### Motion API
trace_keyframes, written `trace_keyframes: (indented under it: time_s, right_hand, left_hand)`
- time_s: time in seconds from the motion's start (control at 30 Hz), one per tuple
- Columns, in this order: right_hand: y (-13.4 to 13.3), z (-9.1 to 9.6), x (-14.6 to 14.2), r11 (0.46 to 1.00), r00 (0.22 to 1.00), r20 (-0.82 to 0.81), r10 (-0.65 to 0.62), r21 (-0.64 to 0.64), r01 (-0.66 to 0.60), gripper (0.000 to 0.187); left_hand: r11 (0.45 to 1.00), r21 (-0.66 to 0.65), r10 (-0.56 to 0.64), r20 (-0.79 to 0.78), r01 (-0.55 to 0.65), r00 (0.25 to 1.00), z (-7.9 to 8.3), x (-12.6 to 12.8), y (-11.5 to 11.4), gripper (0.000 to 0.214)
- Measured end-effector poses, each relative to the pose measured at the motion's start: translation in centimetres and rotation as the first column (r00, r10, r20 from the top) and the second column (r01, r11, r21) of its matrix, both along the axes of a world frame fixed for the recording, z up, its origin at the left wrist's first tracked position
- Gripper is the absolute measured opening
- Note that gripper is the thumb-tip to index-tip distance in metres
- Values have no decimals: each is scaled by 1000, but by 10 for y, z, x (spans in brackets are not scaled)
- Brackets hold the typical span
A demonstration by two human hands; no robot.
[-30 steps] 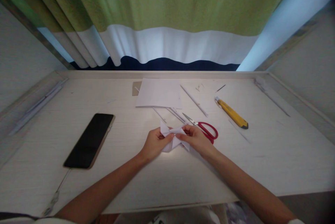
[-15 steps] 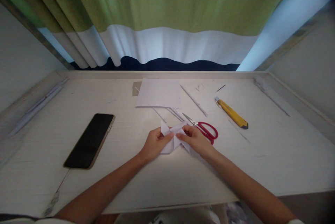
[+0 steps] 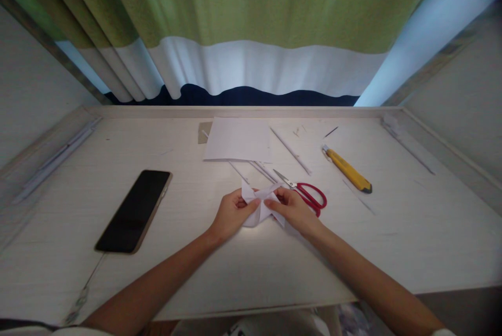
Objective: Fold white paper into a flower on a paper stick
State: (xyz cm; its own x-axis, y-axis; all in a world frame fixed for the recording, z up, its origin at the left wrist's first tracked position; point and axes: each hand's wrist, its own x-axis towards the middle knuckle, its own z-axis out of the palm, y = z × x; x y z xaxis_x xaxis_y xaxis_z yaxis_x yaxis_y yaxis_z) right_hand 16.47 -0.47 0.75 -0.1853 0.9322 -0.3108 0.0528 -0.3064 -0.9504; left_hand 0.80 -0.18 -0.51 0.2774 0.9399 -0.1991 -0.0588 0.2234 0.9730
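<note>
Between my two hands is a folded white paper pinwheel (image 3: 265,212) with pointed flaps, held just above the table near its front. My left hand (image 3: 235,212) grips its left side, thumb pressed on top close to the centre. From the other side my right hand (image 3: 293,208) pinches it, thumb also near the middle. The undersides of the fingers are partly hidden by the paper. Red-handled scissors (image 3: 309,194) lie just beyond my right hand, blades pointing away to the left.
A white paper sheet (image 3: 239,140) lies over several thin paper rolls and a grey-brown card (image 3: 203,133). Another roll (image 3: 290,150) is right of it. A yellow box cutter (image 3: 348,169) rests at right, a phone (image 3: 135,211) with a cord at left. A green-and-white curtain (image 3: 251,11) hangs behind.
Both hands stay in nearly the same place on the paper pinwheel. Its lower flaps have shifted very slightly; everything else is still.
</note>
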Motion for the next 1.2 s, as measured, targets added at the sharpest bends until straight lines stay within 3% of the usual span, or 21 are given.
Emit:
trace_keyframes:
  time_s: [0.6, 1.2]
  right_hand:
    - [-1, 2, -1, 999, 999, 6, 50, 4, -50, 19]
    - [-5, 6, -4, 991, 997, 47, 53, 117, -59, 11]
  left_hand:
    - [1000, -25, -9, 10, 9, 1000, 3, 0, 0, 32]
    - [1000, 0, -30, 2, 30, 1000, 6, -2, 1, 20]
